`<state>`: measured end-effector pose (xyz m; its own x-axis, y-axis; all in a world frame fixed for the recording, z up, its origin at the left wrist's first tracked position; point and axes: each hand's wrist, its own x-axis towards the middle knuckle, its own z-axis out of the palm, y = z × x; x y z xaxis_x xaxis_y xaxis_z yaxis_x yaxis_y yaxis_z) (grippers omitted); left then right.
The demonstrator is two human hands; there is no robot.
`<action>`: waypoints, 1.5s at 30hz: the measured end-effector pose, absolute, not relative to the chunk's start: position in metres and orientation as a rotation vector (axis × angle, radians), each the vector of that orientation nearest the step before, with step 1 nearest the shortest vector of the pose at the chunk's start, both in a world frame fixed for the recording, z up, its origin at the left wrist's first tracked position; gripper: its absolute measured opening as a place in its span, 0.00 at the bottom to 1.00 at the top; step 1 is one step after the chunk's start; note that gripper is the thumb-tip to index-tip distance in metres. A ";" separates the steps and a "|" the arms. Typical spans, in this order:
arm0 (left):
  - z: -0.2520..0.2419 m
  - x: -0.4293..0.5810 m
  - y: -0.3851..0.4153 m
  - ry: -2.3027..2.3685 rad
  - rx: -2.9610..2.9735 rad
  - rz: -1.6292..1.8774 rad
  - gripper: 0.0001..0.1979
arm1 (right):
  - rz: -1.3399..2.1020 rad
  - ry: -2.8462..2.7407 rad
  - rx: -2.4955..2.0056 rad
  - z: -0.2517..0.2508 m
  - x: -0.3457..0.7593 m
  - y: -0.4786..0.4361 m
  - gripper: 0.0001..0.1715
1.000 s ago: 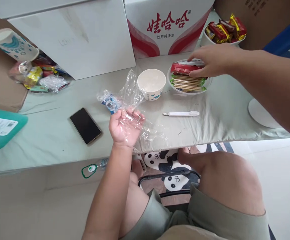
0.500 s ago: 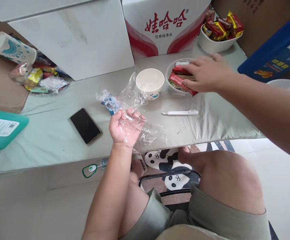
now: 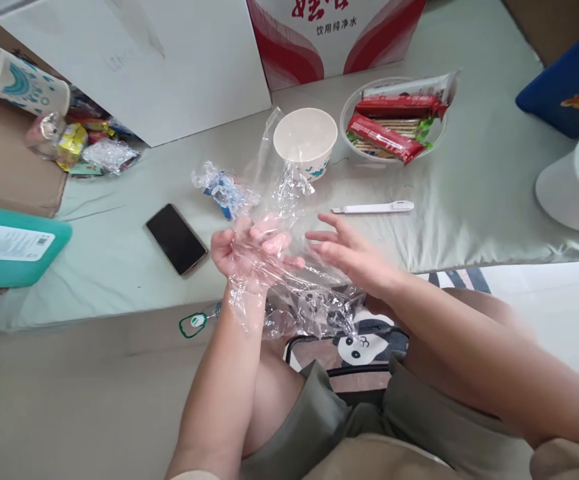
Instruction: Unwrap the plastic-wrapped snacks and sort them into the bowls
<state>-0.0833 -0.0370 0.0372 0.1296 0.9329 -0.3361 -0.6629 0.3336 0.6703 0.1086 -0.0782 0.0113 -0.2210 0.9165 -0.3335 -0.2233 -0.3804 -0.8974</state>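
at the bottom of the frame are the person's green-grey shorts (image 3: 289,433). just above, at the centre, the left hand (image 3: 252,250) lies palm up with its fingers loosely curled; crumpled clear film (image 3: 314,283) spreads over it, and i cannot tell whether the fingers pinch it. to its right, the right hand (image 3: 354,257) is open, fingers spread and pointing to the film, with nothing visible in its grasp. a dark phone (image 3: 176,239) lies left of centre on the pale green cloth (image 3: 469,200), and a white cutter (image 3: 376,208) right of centre. farther off, a blue packet (image 3: 224,193) lies just beyond the left hand, then a white paper bowl (image 3: 319,163) stands beside a clear tub (image 3: 436,138) of wrapped snacks. boxes line the top.
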 end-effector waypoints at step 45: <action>0.045 -0.094 -0.023 1.389 0.765 1.195 0.09 | 1.409 -0.707 -1.279 0.014 0.129 -0.071 0.27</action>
